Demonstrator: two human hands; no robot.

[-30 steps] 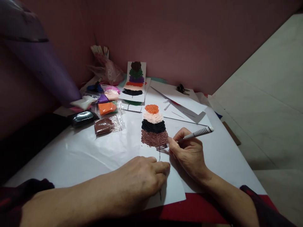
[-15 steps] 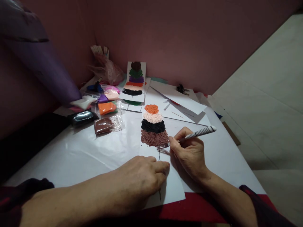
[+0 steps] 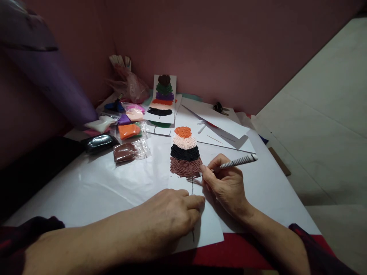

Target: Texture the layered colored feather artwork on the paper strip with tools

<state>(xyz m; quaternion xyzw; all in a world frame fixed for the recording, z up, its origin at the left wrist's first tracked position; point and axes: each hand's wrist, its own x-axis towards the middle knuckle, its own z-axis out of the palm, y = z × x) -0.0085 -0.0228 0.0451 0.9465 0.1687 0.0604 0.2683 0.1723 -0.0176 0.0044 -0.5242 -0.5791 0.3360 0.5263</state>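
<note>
My right hand (image 3: 226,183) grips a white tool with a dotted handle (image 3: 239,161) and holds its tip at the lower right edge of the brown clay band (image 3: 185,167). That band is the lowest of a clay feather picture with orange, peach, black and brown layers (image 3: 185,151) on a white card (image 3: 200,225). My left hand (image 3: 172,217) lies curled on the card just below the picture and presses it down.
Bags of coloured clay (image 3: 127,131) lie at the left, brown, orange, black and others. A second, many-coloured feather card (image 3: 163,97) leans at the back wall. White paper sheets (image 3: 223,130) and a small dark object (image 3: 220,108) lie behind. The table's right edge drops to the floor.
My right hand has shifted slightly left, bringing the tool tip closer against the brown band. My left hand stays in place.
</note>
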